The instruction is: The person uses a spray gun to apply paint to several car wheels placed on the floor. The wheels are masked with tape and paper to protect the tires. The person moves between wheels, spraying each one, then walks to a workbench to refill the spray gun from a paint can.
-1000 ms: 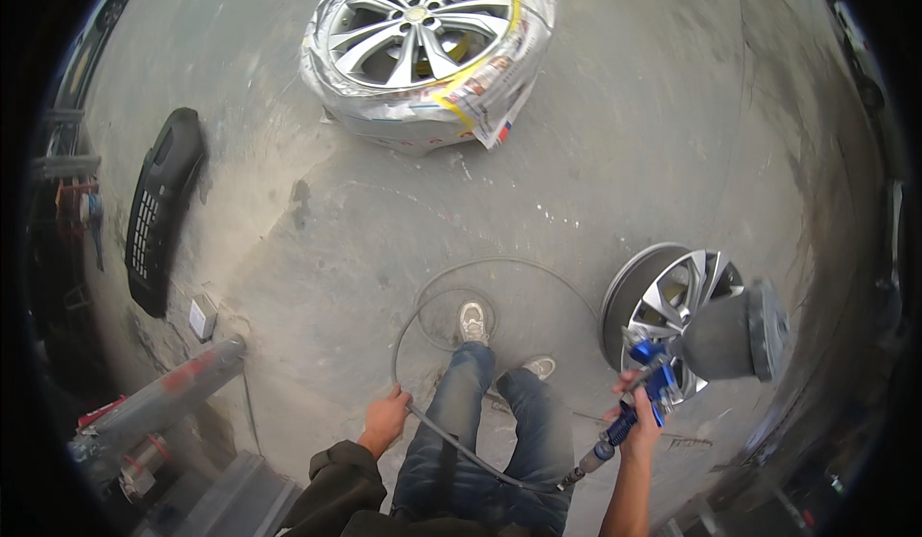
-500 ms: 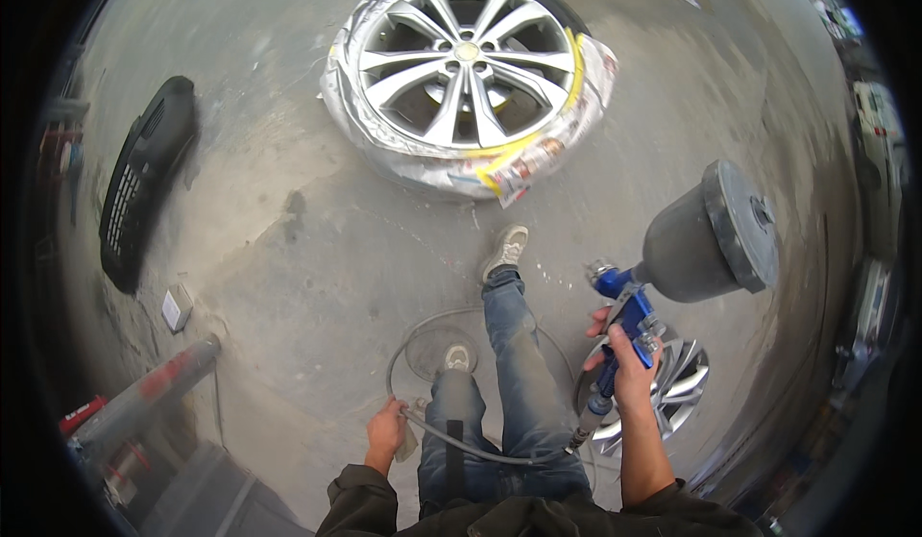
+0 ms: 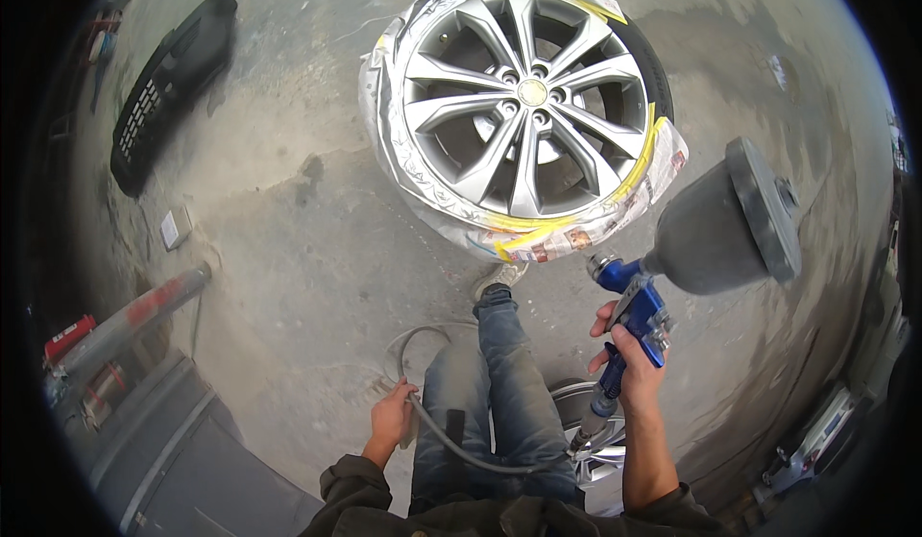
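Observation:
My right hand (image 3: 634, 362) is wrapped round the grip of a blue spray gun (image 3: 637, 311), whose nozzle points left. A big grey paint cup (image 3: 720, 225) with a lid tilts up to the right from its top. From the gun's lower end a grey air hose (image 3: 461, 449) loops across my thighs. Its other side runs through my left hand (image 3: 391, 414), which is closed on it. In front of me a silver alloy wheel (image 3: 471, 183) lies face up, its tyre covered with masking paper (image 3: 408, 180) and yellow tape (image 3: 543, 222); some black tyre shows at the upper right.
A black bumper piece (image 3: 178, 81) lies on the floor at the far left, near a small box (image 3: 175, 227). A grey pipe (image 3: 144, 314) and a large grey container (image 3: 206, 455) stand at the lower left. Another alloy wheel (image 3: 607, 460) is partly hidden beside my right leg.
I have stepped forward, so the masked wheel is closer and lower in view. The second wheel now sits further behind my leg. Both hands keep their grips on the gun and hose.

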The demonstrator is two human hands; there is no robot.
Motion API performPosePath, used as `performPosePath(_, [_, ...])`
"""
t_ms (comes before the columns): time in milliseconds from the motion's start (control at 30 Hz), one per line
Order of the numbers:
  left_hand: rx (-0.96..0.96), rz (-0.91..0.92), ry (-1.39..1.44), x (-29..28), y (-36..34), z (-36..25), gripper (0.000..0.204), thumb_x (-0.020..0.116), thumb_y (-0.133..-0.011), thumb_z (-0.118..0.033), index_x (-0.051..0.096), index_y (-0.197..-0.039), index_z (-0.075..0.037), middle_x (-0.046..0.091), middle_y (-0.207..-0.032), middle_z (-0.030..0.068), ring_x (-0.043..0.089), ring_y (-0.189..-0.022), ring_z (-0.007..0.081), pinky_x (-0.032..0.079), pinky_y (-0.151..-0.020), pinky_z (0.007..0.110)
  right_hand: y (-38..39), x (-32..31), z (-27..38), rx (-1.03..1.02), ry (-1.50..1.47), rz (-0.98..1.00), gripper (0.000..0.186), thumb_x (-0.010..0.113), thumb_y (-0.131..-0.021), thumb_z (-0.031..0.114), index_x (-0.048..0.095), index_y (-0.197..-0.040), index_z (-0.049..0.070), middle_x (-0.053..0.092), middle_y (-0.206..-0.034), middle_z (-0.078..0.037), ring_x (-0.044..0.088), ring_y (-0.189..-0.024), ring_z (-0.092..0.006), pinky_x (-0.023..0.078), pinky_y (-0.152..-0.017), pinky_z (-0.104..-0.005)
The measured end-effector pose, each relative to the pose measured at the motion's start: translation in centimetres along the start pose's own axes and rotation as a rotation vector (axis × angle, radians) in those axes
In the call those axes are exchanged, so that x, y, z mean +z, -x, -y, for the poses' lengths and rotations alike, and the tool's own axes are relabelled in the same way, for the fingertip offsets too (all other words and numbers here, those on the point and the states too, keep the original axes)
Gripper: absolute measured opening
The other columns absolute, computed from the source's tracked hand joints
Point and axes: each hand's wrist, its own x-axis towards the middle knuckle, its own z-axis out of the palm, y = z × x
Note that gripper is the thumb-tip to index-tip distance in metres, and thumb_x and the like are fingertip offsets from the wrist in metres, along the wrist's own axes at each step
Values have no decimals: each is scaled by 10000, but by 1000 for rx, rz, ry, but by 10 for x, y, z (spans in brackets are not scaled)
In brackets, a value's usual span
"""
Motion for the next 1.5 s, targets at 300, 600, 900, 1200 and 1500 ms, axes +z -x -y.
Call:
performPosePath(300, [18,-165,123,-11,-35,-47,243,585,-856,-28,634,-1051,-166,655,-1271,131,660,-995,396,534,-796,474,-29,36,20,140,-31,146,294,635,-880,49,621,-1145,-77,658,-1057,-155,655,-904,-212,596,-525,-312])
performPosePath(600, [-77,41,-79,-64,-77,-8,193,590,-881,-89,639,-1050,-169,658,-1280,104,674,-937,382,531,-774,487,-67,83,40,65,101,-140,286,622,-883,11,608,-1157,-71,646,-1098,-140,652,-923,-189,596,-547,-288])
performPosePath(900, [-54,145,-22,-148,-133,12,152,665,-872,-163,638,-1022,-160,651,-1297,109,679,-966,372,541,-782,459,-127,197,47,218,36,-29,305,632,-829,-20,629,-1131,-68,671,-1025,-131,668,-893,-197,592,-532,-295])
performPosePath(1200, [-116,184,24,-185,-145,35,237,674,-830,-98,652,-1060,-153,653,-1280,148,683,-970,375,552,-785,456,-229,237,111,-167,153,-264,273,635,-852,-26,642,-1122,-68,690,-1004,-119,673,-871,-175,581,-517,-277])
performPosePath(1500, [-116,257,-71,-191,-149,47,280,686,-803,-103,672,-1075,-171,667,-1256,141,684,-957,388,553,-795,461,-213,183,110,-254,296,-746,328,640,-886,37,584,-1207,-3,669,-1084,-99,650,-862,-156,561,-532,-270])
